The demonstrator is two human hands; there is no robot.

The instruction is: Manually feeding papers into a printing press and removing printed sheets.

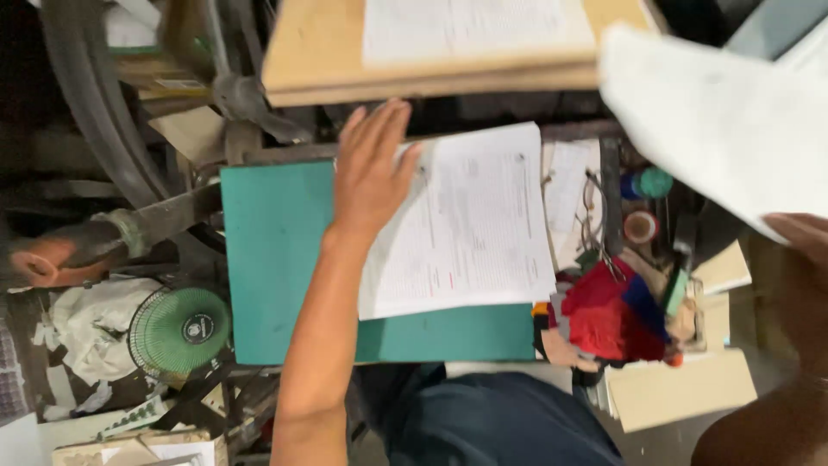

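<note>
Bare green board point(276, 259) is lying open left of the paper stack point(470, 224). Wooden platen point(319, 52) is closing off the far edge. Red cloth point(604, 315), tape rolls point(640, 227) and a lifted sheet point(707, 129) are crowding the right side.

**Bare Arms and Dark Blue Clothes**

The person's left hand point(371, 168) and right hand point(802, 237) are bare. No gloves, rings or watch show on them. Both arms are bare too, with no sleeves in sight. Lower down, the person wears dark blue clothing point(500, 423) made of plain cloth.
</note>
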